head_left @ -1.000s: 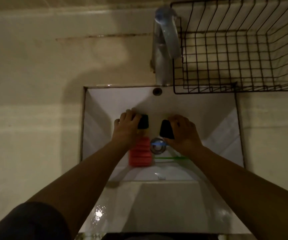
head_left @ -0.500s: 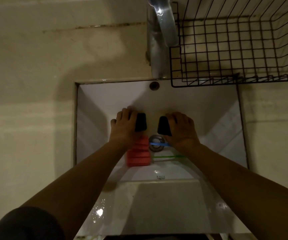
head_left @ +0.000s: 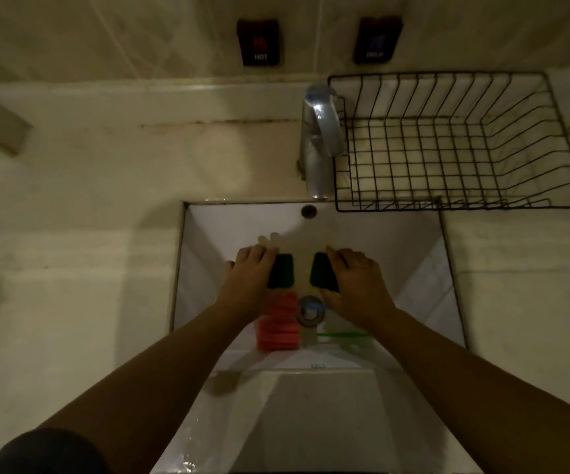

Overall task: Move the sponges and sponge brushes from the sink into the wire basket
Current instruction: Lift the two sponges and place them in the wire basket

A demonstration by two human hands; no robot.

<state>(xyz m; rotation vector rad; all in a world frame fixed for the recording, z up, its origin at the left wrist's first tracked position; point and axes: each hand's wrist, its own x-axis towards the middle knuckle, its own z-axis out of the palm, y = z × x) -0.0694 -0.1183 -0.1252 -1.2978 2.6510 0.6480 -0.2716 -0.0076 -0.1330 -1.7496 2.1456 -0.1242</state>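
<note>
Left grip: left hand [head_left: 251,277] palm down, fingers curled over one dark sponge [head_left: 280,271].
Right grip: right hand [head_left: 353,280] likewise closed on second dark sponge [head_left: 322,275].
Arm pose: both forearms reach into the sink [head_left: 413,261], hands near its middle, sponges apart.
Sink floor: red ribbed sponge [head_left: 278,325] beside the drain [head_left: 309,311]; green handle [head_left: 343,334] toward near edge.
Open room: wire basket [head_left: 454,145] on counter past the sink's far right corner, beside the faucet [head_left: 321,138].

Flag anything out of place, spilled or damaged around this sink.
Nothing spilled or broken shows. The oddity is cleaning gear in the sink: two dark sponges under the hands, a red sponge beside the drain, and thin green and blue handles. The basket holds nothing.
</note>
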